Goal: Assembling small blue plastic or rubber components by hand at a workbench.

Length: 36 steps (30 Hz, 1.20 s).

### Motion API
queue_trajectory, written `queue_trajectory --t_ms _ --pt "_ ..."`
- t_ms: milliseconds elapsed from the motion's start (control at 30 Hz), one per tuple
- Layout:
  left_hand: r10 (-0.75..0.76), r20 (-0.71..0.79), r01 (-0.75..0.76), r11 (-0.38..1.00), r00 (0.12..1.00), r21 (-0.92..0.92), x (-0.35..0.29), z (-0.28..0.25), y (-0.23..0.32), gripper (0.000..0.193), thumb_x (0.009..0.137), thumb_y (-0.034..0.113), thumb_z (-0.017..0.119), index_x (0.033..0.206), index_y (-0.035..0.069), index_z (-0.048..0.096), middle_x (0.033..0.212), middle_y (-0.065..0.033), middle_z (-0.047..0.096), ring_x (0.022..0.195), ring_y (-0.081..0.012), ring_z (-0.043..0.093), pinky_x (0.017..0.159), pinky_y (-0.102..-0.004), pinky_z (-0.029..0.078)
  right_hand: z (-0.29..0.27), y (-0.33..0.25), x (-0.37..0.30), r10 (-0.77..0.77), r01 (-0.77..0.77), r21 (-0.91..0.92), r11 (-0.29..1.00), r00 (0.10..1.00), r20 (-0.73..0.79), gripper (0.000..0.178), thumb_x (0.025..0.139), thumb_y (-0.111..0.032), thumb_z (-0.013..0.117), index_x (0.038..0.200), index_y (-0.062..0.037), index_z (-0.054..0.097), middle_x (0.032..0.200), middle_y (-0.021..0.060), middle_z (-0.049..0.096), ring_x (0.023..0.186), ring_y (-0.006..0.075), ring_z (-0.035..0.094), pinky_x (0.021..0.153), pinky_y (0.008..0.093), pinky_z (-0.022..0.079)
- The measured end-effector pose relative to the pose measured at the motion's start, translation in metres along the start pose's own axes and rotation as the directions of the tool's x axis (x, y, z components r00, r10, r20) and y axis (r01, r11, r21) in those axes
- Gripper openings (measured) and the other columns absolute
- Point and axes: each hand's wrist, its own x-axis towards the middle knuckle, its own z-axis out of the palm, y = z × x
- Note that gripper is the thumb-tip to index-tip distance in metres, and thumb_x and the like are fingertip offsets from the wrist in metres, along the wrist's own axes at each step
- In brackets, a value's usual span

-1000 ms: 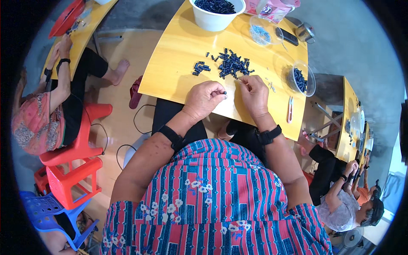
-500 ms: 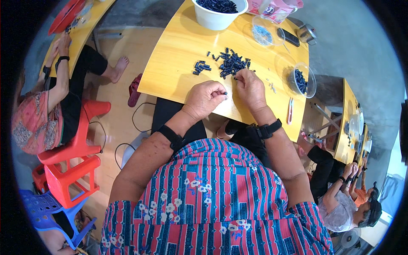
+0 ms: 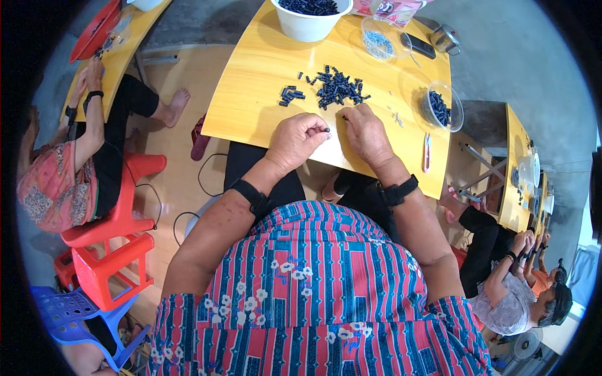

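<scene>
My left hand (image 3: 296,141) is closed in a pinch over the near edge of the yellow table, a small black piece (image 3: 327,130) at its fingertips. Beside it, my right hand (image 3: 367,133) is also pinched, with a small dark piece (image 3: 345,117) just showing at the fingertips. The two hands are apart. Just beyond them lies a loose pile of short black cylindrical pieces (image 3: 338,88). A smaller group of the same pieces (image 3: 291,95) lies to its left.
A white bowl (image 3: 307,28) of black pieces stands at the back. Rightward are a clear tub (image 3: 461,116) with black pieces, small blue parts (image 3: 378,44) in a clear container, a phone (image 3: 421,46), a metal cup (image 3: 445,39) and thread snips (image 3: 427,153). Other people sit at side tables.
My right hand has drawn back from the pile's near edge toward me, a dark piece showing in its pinch. The left hand keeps its pinch. The whole view has shifted slightly.
</scene>
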Motion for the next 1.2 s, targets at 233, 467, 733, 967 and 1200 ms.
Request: queue_trajectory --t_ms 233,467,733,967,1200 --pt "0.014 -0.005 -0.014 1.0 1.0 0.005 0.0 0.0 0.0 0.01 0.081 0.007 0.072 0.085 0.002 0.065 0.075 -0.0016 0.062 0.064 -0.0072 0.056 0.062 -0.0225 0.048 0.002 -0.002 -0.001 0.011 -0.007 -0.052 0.999 0.997 0.082 0.01 0.084 -0.005 0.058 0.093 -0.0058 0.063 0.085 0.0172 0.059 0.079 0.038 0.061 0.071 0.044 0.052" --pt "-0.018 -0.002 0.018 0.999 1.0 -0.029 0.0 0.001 -0.004 0.011 0.082 0.007 0.072 0.087 0.0 0.065 0.078 -0.0023 0.065 0.067 -0.0063 0.059 0.065 -0.0226 0.05 0.007 -0.008 -0.011 0.29 -0.264 0.504 0.822 0.957 0.027 0.015 0.085 -0.005 0.062 0.099 -0.0018 0.067 0.085 0.0147 0.067 0.069 0.0222 0.064 0.067 0.0315 0.051" --pt "-0.053 -0.021 0.052 0.997 0.998 -0.052 0.0 0.003 -0.005 0.012 0.081 0.005 0.073 0.089 0.0 0.065 0.078 -0.0014 0.067 0.07 -0.0051 0.061 0.066 -0.0215 0.052 0.014 -0.022 -0.014 0.494 -0.466 0.823 0.324 0.825 0.272 0.012 0.09 -0.001 0.061 0.099 0.0046 0.066 0.08 0.0011 0.064 0.064 0.007 0.054 0.061 0.022 0.046" --pt "-0.076 -0.012 0.075 0.996 0.997 -0.05 0.0 0.004 -0.005 0.012 0.081 0.005 0.074 0.088 0.001 0.065 0.075 -0.0002 0.065 0.066 -0.0038 0.058 0.064 -0.0204 0.051 0.015 -0.023 -0.012 0.48 -0.455 0.849 0.27 0.828 0.291 0.013 0.09 0.001 0.06 0.1 0.0047 0.066 0.08 0.002 0.063 0.063 0.0078 0.054 0.061 0.0228 0.047" --pt "-0.066 -0.012 0.066 0.996 0.998 -0.053 0.0 0.004 -0.006 0.016 0.079 0.012 0.075 0.089 0.003 0.067 0.077 -0.0064 0.069 0.068 -0.0116 0.066 0.064 -0.0253 0.054 0.014 -0.026 -0.013 0.471 -0.466 0.85 0.246 0.824 0.316 0.012 0.09 0.001 0.06 0.1 0.0048 0.066 0.079 0.0027 0.063 0.064 0.0082 0.055 0.062 0.0234 0.049"
